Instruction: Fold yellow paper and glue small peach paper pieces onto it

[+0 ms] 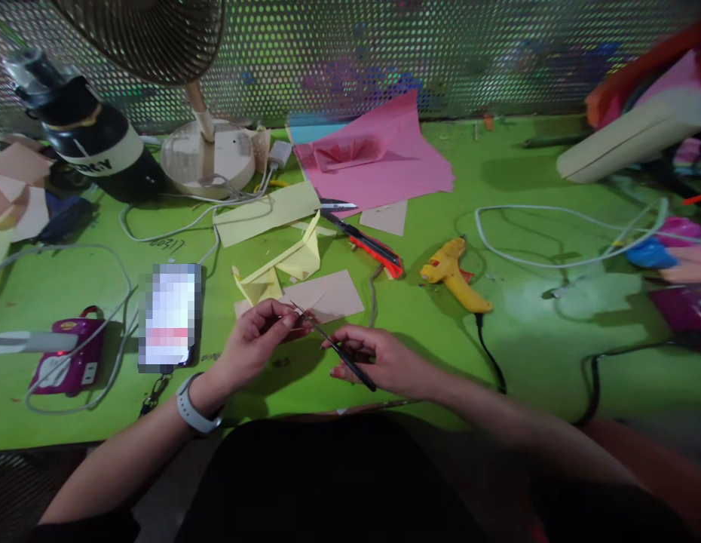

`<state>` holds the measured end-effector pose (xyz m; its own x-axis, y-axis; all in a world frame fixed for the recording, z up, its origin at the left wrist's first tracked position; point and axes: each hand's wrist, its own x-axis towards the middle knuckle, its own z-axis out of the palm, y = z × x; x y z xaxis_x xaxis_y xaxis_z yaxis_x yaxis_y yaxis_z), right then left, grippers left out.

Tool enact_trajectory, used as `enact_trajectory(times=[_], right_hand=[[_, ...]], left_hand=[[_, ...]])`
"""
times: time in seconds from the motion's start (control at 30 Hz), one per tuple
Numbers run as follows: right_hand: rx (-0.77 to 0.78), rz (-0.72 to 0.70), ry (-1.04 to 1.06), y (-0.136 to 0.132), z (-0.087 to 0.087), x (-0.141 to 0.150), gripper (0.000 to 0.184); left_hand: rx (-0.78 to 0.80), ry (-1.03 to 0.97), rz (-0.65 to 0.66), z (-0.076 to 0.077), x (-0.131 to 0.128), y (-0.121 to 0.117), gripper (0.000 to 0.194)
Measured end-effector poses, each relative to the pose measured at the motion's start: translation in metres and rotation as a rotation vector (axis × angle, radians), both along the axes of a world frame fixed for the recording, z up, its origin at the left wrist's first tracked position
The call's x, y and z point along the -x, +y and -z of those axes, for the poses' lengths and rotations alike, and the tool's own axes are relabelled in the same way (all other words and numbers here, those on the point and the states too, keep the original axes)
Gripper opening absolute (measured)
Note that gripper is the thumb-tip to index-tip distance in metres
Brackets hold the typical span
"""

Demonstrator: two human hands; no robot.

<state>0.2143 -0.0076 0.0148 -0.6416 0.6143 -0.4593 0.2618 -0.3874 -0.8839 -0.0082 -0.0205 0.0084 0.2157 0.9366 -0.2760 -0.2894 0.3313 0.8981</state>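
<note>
Left hand: The person's left hand is closing thumb and fingers on a small piece, its details too small to make out; a pale wristband is circling the wrist.
Right hand: The right hand is gripping a slim dark-handled tool in bent fingers, its thin tip pointing up and left toward the left fingertips.
Working spot: Tool and small piece are meeting near the front edge of the green tabletop, just before a pale pink paper.
Papers: Folded yellow paper is lying beyond the hands, a flat pale-yellow strip resting behind it; bright pink paper is spreading farther back, partly covering a blue sheet.
Tools: A red-and-black cutter is lying slantwise beyond the right hand, a yellow glue gun resting to its right, trailing a black cord.
Left side: A phone is glowing, its screen blurred, near a purple power block; a black bottle is leaning in view beside a fan.
Backdrop: A perforated panel is standing behind the tabletop.
</note>
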Motion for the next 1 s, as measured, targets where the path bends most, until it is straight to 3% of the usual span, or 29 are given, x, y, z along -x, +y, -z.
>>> enact_trajectory(times=[0.8,1.0], right_hand=[[0.021,0.033,0.007,-0.003,0.008,0.0,0.045],[0.033,0.044,0.033,-0.001,0.01,0.0,0.044]], left_hand=[[0.022,0.006,-0.011,0.005,-0.002,0.001,0.019],[0.118,0.168,0.044,-0.004,-0.001,0.002,0.026]])
